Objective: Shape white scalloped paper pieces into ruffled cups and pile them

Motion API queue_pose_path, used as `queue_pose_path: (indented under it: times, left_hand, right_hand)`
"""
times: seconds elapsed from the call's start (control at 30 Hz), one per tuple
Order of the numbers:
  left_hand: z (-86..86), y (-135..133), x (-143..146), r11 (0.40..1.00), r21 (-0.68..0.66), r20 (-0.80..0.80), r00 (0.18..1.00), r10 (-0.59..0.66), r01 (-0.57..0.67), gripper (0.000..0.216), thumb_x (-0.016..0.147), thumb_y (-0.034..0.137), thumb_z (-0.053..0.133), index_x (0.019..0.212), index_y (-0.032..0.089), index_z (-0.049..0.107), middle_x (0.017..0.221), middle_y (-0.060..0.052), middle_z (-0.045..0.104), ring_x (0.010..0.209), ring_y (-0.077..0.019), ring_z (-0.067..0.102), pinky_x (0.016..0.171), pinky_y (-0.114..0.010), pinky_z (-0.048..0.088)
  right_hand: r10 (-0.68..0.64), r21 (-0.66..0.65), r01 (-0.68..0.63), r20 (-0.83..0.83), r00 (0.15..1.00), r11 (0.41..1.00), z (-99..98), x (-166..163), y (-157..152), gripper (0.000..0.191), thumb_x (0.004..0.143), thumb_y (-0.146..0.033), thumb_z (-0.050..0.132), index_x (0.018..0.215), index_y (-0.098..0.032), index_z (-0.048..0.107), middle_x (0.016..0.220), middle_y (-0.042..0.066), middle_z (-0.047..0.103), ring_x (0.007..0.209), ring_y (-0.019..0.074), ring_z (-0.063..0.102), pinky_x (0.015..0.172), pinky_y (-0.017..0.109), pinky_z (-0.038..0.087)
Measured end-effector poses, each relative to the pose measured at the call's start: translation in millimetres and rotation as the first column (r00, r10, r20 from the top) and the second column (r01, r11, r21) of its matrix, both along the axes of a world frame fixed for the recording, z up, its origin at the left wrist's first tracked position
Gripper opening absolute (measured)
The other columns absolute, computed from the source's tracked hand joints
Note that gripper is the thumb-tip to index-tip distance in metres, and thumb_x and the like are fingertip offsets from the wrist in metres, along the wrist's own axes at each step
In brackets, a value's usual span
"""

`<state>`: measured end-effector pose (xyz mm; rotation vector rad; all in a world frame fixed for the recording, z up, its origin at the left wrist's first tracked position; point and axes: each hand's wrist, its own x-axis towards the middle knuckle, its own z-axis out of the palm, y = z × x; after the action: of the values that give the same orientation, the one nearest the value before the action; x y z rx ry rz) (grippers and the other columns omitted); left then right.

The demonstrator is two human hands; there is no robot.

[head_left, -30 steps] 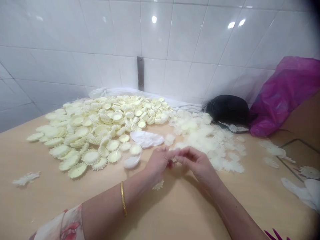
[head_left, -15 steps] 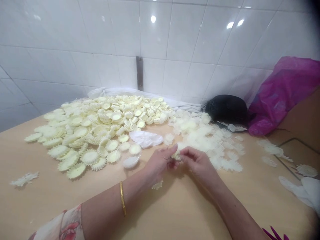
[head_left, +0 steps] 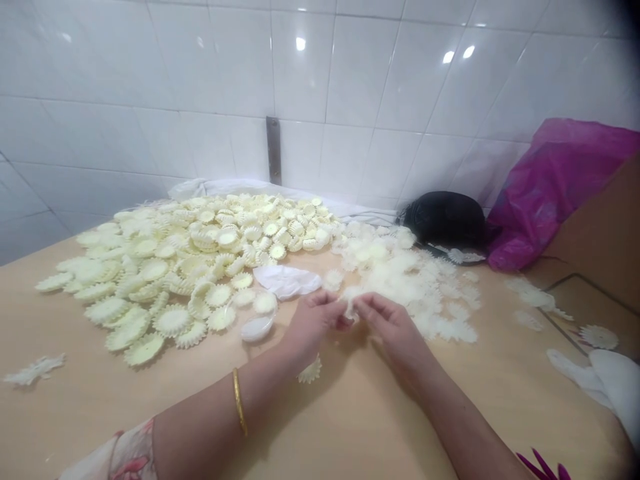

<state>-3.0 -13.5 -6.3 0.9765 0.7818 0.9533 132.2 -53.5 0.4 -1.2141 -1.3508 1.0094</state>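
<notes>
Low over the table, my left hand [head_left: 314, 327] and my right hand [head_left: 393, 328] meet, fingertips almost touching. Both pinch a pale, thin, scalloped disc [head_left: 351, 301] between them; the fingers hide part of it. Another scalloped piece [head_left: 311, 371] lies on the table beside my left wrist. Just left of my left hand stands a small clear dish with white contents [head_left: 257, 328]. Behind it rests a crumpled white cloth [head_left: 287, 282]. Beyond my right hand spreads a heap of thin, whitish, toothed discs [head_left: 400, 267].
A large pile of cream, cup-shaped toothed pieces [head_left: 200, 247] covers the table's back left. A black object [head_left: 445, 217] and a magenta plastic bag [head_left: 555, 193] are at the back right, against the tiled wall [head_left: 225, 67]. Loose white pieces [head_left: 600, 337] lie far right.
The view has shifted slightly. The piece between my fingers has turned and now shows as a thin pale sheet; my left thumb, raised before, has come down onto it.
</notes>
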Motion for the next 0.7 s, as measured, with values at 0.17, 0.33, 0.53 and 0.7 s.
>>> queue_pose_path:
  times: [0.17,0.33,0.53,0.7]
  left_hand:
    - [0.5,-4.5,0.9,0.993,0.119,-0.103,0.994,0.032,-0.019,0.016,0.060,0.021,0.067,0.061,0.013,0.053,0.055,0.001,0.054,0.051,-0.0087,0.050,0.053,-0.022,0.042]
    - [1.2,-6.4,3.2,0.983,0.177,-0.185,0.980,0.075,-0.042,0.016,0.064,0.024,0.064,0.061,0.014,0.053,0.053,0.002,0.051,0.048,-0.0073,0.046,0.048,-0.020,0.038]
    - [0.2,-6.8,3.7,0.971,0.223,-0.202,0.971,0.126,-0.079,0.015,0.067,0.023,0.061,0.060,0.014,0.051,0.052,0.002,0.051,0.051,-0.0087,0.048,0.052,-0.021,0.039]
    - [-0.4,-8.6,6.3,0.964,0.242,-0.195,0.968,0.157,-0.107,0.014,0.070,0.025,0.058,0.064,0.015,0.050,0.052,0.002,0.052,0.053,-0.0100,0.050,0.055,-0.022,0.040]
  right_hand:
    - [-0.019,-0.020,0.020,0.039,0.999,1.000,3.7,-3.8,-2.7,0.027,0.069,-0.045,0.063,0.076,-0.018,0.060,0.074,0.002,0.062,0.072,0.0171,0.056,0.067,0.028,0.042]
    - [-0.078,0.024,0.076,0.083,0.993,0.997,-1.1,-3.2,-0.2,0.023,0.076,-0.038,0.054,0.071,-0.018,0.062,0.076,0.004,0.062,0.071,0.0166,0.054,0.066,0.028,0.041]
    - [-0.268,0.106,0.249,0.229,0.936,0.963,-4.7,0.0,2.3,0.019,0.075,-0.031,0.052,0.062,-0.019,0.056,0.064,0.001,0.055,0.064,0.0161,0.048,0.060,0.027,0.037]
    - [-0.423,0.229,0.359,0.390,0.818,0.905,-2.0,-0.6,1.6,0.024,0.078,-0.030,0.048,0.057,-0.020,0.047,0.058,-0.001,0.049,0.059,0.0144,0.044,0.058,0.027,0.034]
